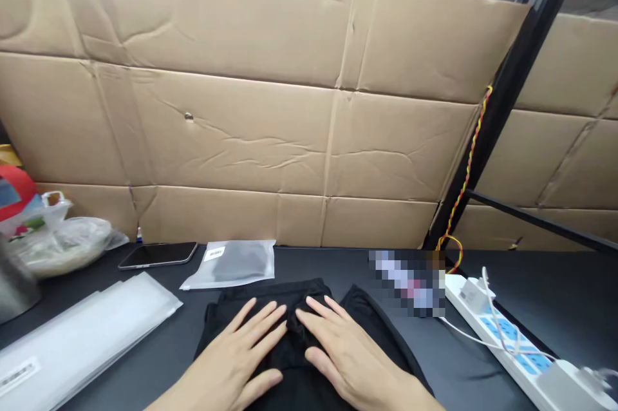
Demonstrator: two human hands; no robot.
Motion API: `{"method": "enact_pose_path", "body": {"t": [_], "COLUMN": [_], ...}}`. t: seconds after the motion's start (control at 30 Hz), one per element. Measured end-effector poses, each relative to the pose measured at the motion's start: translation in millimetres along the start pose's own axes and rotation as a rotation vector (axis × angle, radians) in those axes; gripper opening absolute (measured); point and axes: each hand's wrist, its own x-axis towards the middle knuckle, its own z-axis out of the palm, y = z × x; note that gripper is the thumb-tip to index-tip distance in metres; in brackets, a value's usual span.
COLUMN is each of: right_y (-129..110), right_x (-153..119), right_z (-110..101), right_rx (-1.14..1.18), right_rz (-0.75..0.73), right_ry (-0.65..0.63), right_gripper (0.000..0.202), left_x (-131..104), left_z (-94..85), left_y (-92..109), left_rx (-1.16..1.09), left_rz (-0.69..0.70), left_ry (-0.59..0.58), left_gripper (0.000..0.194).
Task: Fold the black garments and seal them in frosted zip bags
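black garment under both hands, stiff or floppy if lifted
The black garment would probably droop when lifted, since it lies in soft folds. Pushed, it may bunch up, as the cloth is rumpled beside the right hand.

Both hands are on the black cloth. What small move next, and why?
I'd probably ease the right hand outward, palm flat, while the left hand holds: the cloth looks bunched between them, and both hands lie open on it, fingers spread.
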Motion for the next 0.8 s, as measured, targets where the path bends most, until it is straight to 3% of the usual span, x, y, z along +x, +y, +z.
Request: {"method": "enact_pose_path", "body": {"t": [0.17, 0.33, 0.43, 0.53, 0.57, 0.67, 0.8], "right_y": [-5, -7, 1, 17, 22, 31, 26], "right_x": [1, 5, 6, 5, 5, 4, 11], "right_z": [-5, -5, -3, -5, -6, -7, 1], "right_rx": [0.026, 0.095, 0.133, 0.127, 0.123, 0.113, 0.147], "right_rz": [-0.004, 0.014, 0.108, 0.36, 0.456, 0.649, 0.66], "right_ry": [-0.08, -0.046, 0.184, 0.445, 0.436, 0.238, 0.201], "right_gripper": [0.044, 0.039, 0.037, 0.029, 0.027, 0.036, 0.037], "left_x": [-45, -73, -81, -85, -87, -95, -102], "left_z": [-2.6, -6.8, -7.4, -7.0, -6.3, -2.8, -0.8], "left_y": [-27, -32, -31, -32, -32, -35, -36], "left_rx": [0.025, 0.01, 0.012, 0.001, -0.01, -0.038, -0.034], "left_rz": [-0.19, -0.316, -0.338, -0.339, -0.34, -0.371, -0.396], "left_ry": [0.059, 0.099, 0.065, 0.033, 0.025, -0.006, -0.031], "left_gripper": [0.059, 0.06, 0.063, 0.064, 0.064, 0.065, 0.063]}}
